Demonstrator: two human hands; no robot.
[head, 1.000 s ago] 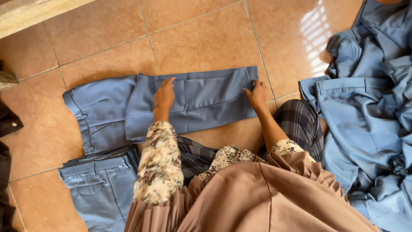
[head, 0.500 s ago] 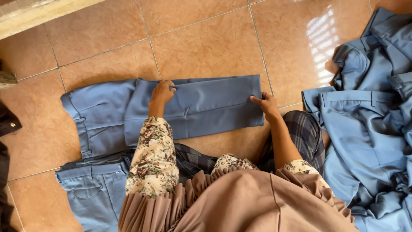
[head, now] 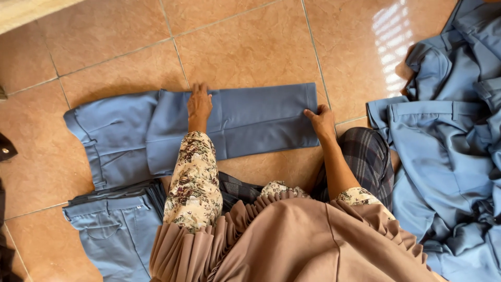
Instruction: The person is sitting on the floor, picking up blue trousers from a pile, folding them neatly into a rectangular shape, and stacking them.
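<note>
Pressing flat on a folded pair of blue trousers (head: 245, 122), the left hand (head: 199, 104) lies open with fingers spread near the fold. The right hand (head: 322, 121) rests open on the trousers' right edge, gripping nothing. The trousers lie across the tiled floor (head: 250, 42). A folded stack of blue trousers (head: 109, 230) sits nearer on the left; a loose heap of blue clothes (head: 449, 146) lies right.

Floral sleeves, tan pleated veil, plaid skirt

Cream sleeves (head: 192, 183) printed with brown flowers; a pleat-edged tan veil (head: 292, 245) hangs over a dark plaid skirt (head: 365, 156); bare hands (head: 199, 103).
</note>
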